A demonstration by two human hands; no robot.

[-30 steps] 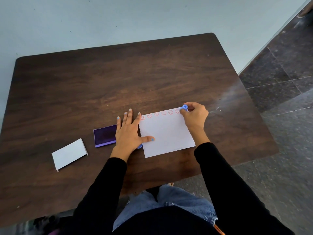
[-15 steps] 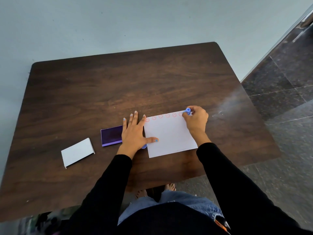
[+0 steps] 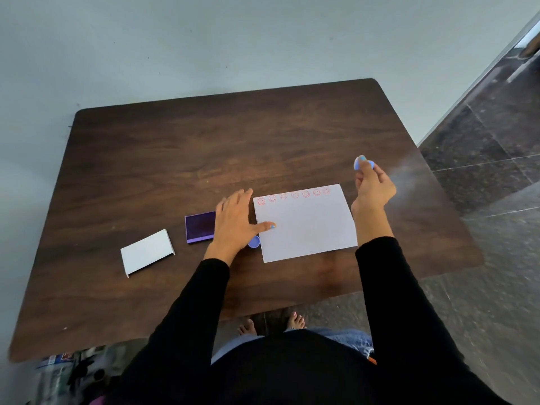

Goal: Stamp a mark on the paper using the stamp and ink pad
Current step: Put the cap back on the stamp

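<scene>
At the left of the desk (image 3: pixel 146 159) we see a white lid (image 3: pixel 147 251), then the purple ink pad (image 3: pixel 200 226) lying open just beside it. Our left hand (image 3: pixel 236 223) lies flat with fingers spread, covering the ink pad's right edge, its thumb pressing the left edge of the paper (image 3: pixel 306 226). A small blue cap (image 3: pixel 254 241) peeks out under that hand. A row of red smiley marks (image 3: pixel 294 195) runs along the paper's far edge. Our right hand (image 3: pixel 372 190) is raised beyond the paper's far right corner, pinching the blue stamp (image 3: pixel 362 163) in its fingertips.
</scene>
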